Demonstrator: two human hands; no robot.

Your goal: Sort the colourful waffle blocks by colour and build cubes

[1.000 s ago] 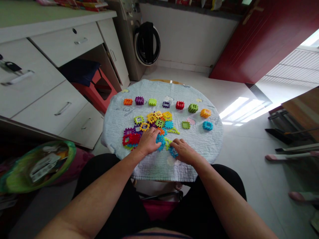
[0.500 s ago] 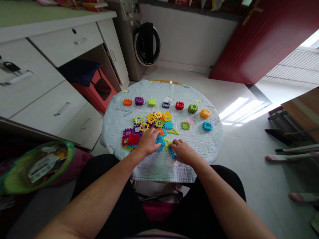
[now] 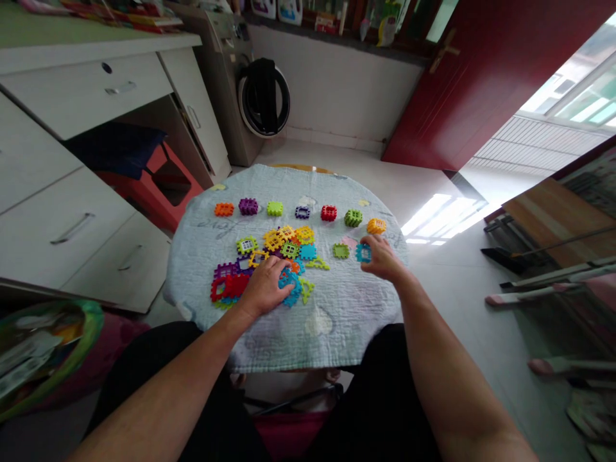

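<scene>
My left hand (image 3: 264, 287) lies at the right side of a heap of plastic building tiles, thumb and fingers apart around blue notched tiles (image 3: 290, 287) that it touches. At the table's right side, my right hand (image 3: 382, 258) pinches a blue window tile (image 3: 363, 253) between thumb and fingers. A green square tile (image 3: 341, 251) lies just left of it, and a yellow tile stack (image 3: 376, 226) stands just beyond. The heap includes red tiles (image 3: 235, 285), yellow tiles (image 3: 272, 240) and a green window tile (image 3: 289, 250). A lime triangular tile (image 3: 307, 290) lies beside my left hand.
Along the far side runs a row with an orange stack (image 3: 224, 210), a purple stack (image 3: 248, 206), a red stack (image 3: 328, 213) and others. A pale cloth (image 3: 317, 346) covers the round table. Bins, a stool (image 3: 168, 176) and drawers stand left.
My right hand has moved from beside the heap out to the right and away from me, carrying the blue window tile. My left hand stays by the heap. The view has shifted.
</scene>
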